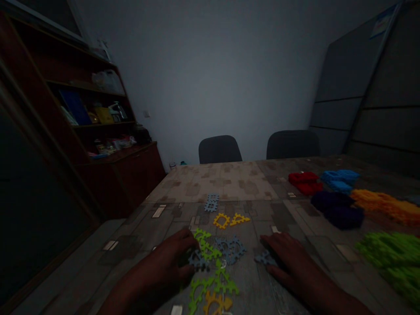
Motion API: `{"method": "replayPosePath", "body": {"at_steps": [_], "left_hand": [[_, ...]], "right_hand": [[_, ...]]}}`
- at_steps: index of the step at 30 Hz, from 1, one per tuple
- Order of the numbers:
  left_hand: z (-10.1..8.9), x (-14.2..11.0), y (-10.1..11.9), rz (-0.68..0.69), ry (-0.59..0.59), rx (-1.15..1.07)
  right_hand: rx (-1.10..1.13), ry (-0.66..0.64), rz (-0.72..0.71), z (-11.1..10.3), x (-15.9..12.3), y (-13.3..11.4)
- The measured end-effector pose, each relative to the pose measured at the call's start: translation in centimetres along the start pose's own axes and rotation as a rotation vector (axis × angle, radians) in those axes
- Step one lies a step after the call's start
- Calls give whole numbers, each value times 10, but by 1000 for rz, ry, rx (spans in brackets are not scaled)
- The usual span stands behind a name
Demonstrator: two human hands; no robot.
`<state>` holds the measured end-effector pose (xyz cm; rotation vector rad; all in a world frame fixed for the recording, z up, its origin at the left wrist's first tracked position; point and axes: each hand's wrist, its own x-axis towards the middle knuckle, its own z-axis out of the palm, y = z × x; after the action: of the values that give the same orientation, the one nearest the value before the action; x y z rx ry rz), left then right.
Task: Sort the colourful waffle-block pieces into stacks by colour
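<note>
Two forearms (pixel 134 284) angle across the surface (pixel 256 183): left hand (pixel 179 258) curled at green pieces (pixel 211 251) and a gray piece (pixel 197 261), grip unclear; right hand (pixel 284 251), thumb and fingers apart, around another gray piece (pixel 263 258).

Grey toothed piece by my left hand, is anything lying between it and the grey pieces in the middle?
Yes, lime green toothed pieces lie between the grey toothed piece by your left hand and the middle grey pieces.
</note>
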<state>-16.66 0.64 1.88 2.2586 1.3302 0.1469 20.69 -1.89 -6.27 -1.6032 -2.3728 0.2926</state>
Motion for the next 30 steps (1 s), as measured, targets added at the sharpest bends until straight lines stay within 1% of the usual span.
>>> {"method": "replayPosePath", "body": {"at_steps": [3, 5, 9, 11, 13, 16, 18, 21, 22, 24, 27, 30], "left_hand": [[-2, -1, 5, 55, 36, -22], [1, -2, 14, 77, 35, -54], [14, 1, 36, 120, -23, -123], [23, 3, 47, 178, -66, -164], [30, 8, 58, 237, -115, -195], [39, 19, 76, 293, -178, -174], [45, 30, 88, 346, -205, -104], [51, 48, 97, 464, -183, -2], [51, 53, 96, 482, -155, 13], [49, 62, 88, 466, -74, 19], [39, 68, 62, 392, 34, 30], [29, 67, 34, 329, 54, 48]], "right_hand": [[-23, 53, 56, 2, -1, 1], [-32, 85, 92, 1, -2, 1], [-30, 24, 193, -10, 0, 4], [2, 23, 215, -17, 2, 11], [54, 74, 157, -23, 3, 19], [155, 121, 2, -33, 3, 27], [208, 106, -70, -39, 1, 26], [264, 28, -161, -49, -5, 20], [277, -11, -194, -51, -7, 18], [287, -70, -250, -53, -11, 14], [265, -124, -286, -54, -13, 12], [234, -125, -255, -53, -12, 12]]}}
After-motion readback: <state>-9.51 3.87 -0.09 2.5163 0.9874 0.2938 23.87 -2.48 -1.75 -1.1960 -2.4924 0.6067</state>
